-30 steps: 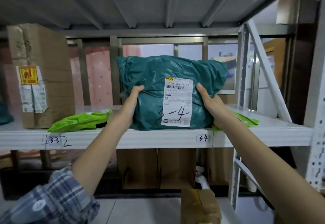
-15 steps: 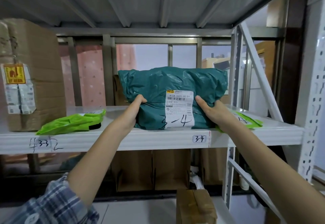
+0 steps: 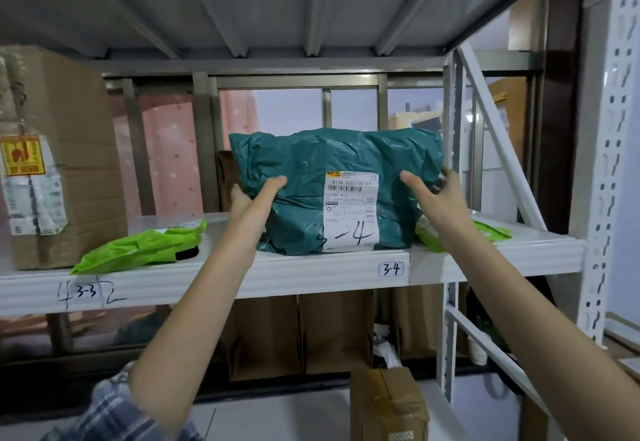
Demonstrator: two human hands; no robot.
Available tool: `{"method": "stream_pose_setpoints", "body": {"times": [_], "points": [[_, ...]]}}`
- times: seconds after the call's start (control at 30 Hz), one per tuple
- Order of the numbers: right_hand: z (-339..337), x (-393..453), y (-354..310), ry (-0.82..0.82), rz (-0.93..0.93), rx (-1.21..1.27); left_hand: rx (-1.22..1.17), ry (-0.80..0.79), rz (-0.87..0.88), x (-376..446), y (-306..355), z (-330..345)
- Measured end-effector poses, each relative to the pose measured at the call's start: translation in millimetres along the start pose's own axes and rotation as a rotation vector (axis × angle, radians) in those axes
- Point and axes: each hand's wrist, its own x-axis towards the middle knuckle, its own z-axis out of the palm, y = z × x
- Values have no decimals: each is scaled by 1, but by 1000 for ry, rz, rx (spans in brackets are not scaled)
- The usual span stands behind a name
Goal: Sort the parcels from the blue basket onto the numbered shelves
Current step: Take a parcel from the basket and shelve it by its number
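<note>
A teal plastic parcel [image 3: 332,153] stands on the white shelf [image 3: 277,269], right above the shelf tag "3-4" [image 3: 390,269]. Its white label [image 3: 349,212] faces me with "3-4" handwritten on it. My left hand [image 3: 254,201] grips the parcel's left edge, thumb on the front and fingers behind. My right hand [image 3: 433,198] holds the right edge, thumb on the front and fingers curled round the side. The blue basket is out of view.
A bright green mailer [image 3: 138,250] and a tall cardboard box [image 3: 69,150] sit to the left, above the tag "3-3" [image 3: 86,291]. Another green mailer [image 3: 491,231] lies under the parcel's right side. A white diagonal brace [image 3: 495,136] and upright [image 3: 602,163] bound the right. A taped box [image 3: 388,402] stands on the floor.
The parcel came down from above the shelf edge, now rests on the shelf and sits further back. Both hands slid up its sides.
</note>
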Motion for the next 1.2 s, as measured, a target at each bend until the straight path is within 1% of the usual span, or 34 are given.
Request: {"method": "stream_pose_setpoints", "body": {"times": [0.07, 0.13, 0.2, 0.27, 0.33, 0.37, 0.43, 0.47, 0.53, 0.63, 0.73, 0.8, 0.9, 1.0, 1.07, 1.2], "points": [[-1, -6, -4, 34, -78, -14, 45, 76, 50, -2, 2, 0], [-1, -15, -5, 68, -172, -84, 117, 163, 110, -7, 1, -2], [0, -23, -6, 165, -288, -210, 302, 221, 209, -17, 0, -3], [4, -31, -3, 267, -418, -406, 577, 309, 450, -30, -4, -4], [14, -44, 1, 310, -639, -549, 874, 364, 749, -46, -4, -5], [22, -53, 2, 293, -755, -588, 982, 351, 881, -53, -5, -5], [40, -74, 10, 173, -919, -632, 1133, 280, 1046, -65, -12, -7], [50, -84, 16, 91, -963, -644, 1187, 246, 1084, -70, -17, -9], [69, -107, 27, -69, -988, -647, 1269, 201, 1082, -83, -29, -21], [94, -142, 44, -304, -981, -649, 1383, 147, 964, -107, -46, -51], [121, -183, 63, -536, -1033, -641, 1405, 78, 755, -139, -71, -92], [143, -217, 73, -677, -1039, -606, 1411, 89, 579, -161, -91, -125], [180, -264, 87, -928, -951, -569, 1472, 128, 272, -191, -115, -179], [217, -303, 96, -1192, -880, -583, 1620, 161, -59, -223, -121, -228], [240, -330, 101, -1306, -876, -600, 1733, 175, -215, -249, -124, -256], [274, -395, 105, -1480, -942, -654, 1843, 214, -512, -315, -128, -304]]}}
